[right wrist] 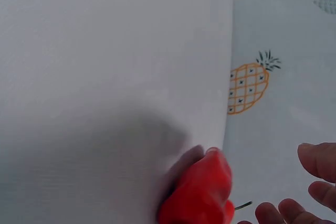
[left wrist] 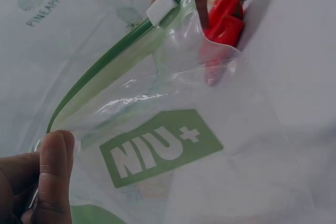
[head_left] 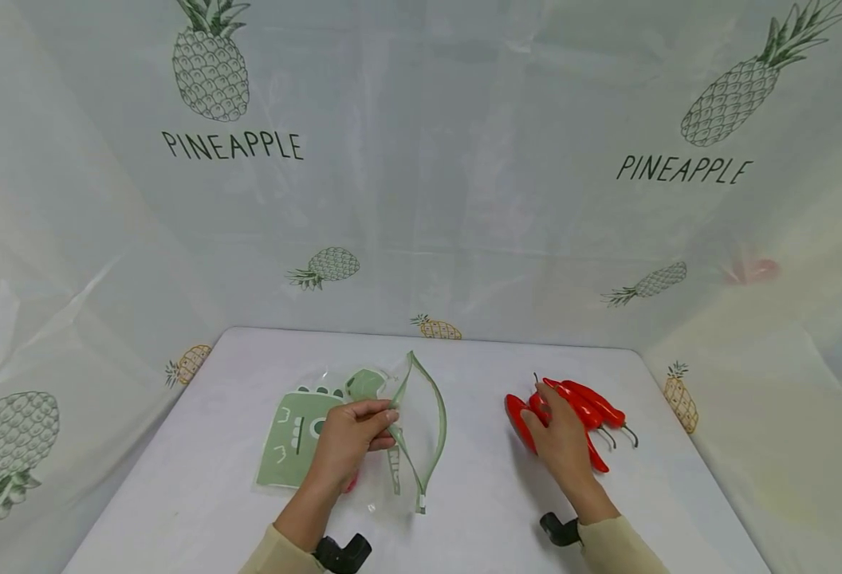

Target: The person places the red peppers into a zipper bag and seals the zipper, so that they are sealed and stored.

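My left hand (head_left: 356, 438) pinches the rim of a clear zip bag (head_left: 295, 446) with a green cartoon print. The bag's mouth gapes toward the right, edged by a green zip strip (head_left: 441, 430). A white slider (left wrist: 161, 8) sits near one end of the strip. On the right, my right hand (head_left: 564, 438) reaches over a pile of red chili peppers (head_left: 593, 396), thumb and fingers spread around one of them. In the right wrist view, a gap shows between those fingers and the red pepper (right wrist: 202, 190). The palm hides part of the pile.
Both hands work over a white table (head_left: 471, 470). A pale curtain (head_left: 450, 199) printed with pineapples hangs behind it and along its sides. A small red patch (head_left: 351, 482) shows at the bag beside the left wrist. Each wrist wears a black camera mount (head_left: 345, 552).
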`<state>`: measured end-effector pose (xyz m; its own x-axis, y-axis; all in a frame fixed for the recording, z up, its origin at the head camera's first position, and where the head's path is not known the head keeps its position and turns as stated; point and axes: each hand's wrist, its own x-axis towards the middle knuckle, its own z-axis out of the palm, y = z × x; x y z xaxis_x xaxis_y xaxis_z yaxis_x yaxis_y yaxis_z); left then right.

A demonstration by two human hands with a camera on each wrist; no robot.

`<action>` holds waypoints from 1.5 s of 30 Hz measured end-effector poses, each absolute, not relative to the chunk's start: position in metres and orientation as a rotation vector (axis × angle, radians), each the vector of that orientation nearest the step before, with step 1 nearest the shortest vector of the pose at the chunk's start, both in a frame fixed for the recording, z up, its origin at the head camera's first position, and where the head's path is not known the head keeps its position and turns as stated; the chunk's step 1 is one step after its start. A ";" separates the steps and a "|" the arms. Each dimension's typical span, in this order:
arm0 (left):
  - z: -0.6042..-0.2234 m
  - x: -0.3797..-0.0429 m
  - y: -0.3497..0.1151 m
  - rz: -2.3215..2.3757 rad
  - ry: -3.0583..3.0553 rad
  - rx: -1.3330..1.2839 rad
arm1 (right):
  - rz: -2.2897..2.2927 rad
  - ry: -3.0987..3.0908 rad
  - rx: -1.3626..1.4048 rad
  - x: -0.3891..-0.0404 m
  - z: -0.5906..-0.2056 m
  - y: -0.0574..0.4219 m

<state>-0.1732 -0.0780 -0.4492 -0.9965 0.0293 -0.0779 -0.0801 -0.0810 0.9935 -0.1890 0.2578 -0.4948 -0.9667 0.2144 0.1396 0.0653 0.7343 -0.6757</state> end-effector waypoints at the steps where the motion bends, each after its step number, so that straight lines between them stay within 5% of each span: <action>1: -0.450 -0.173 -0.078 2.254 2.078 -0.059 | 1.049 -2.731 -0.226 -0.189 -0.496 0.259; 45: -0.455 -0.173 -0.074 2.242 2.043 -0.086 | 1.323 -2.962 -0.316 -0.219 -0.513 0.248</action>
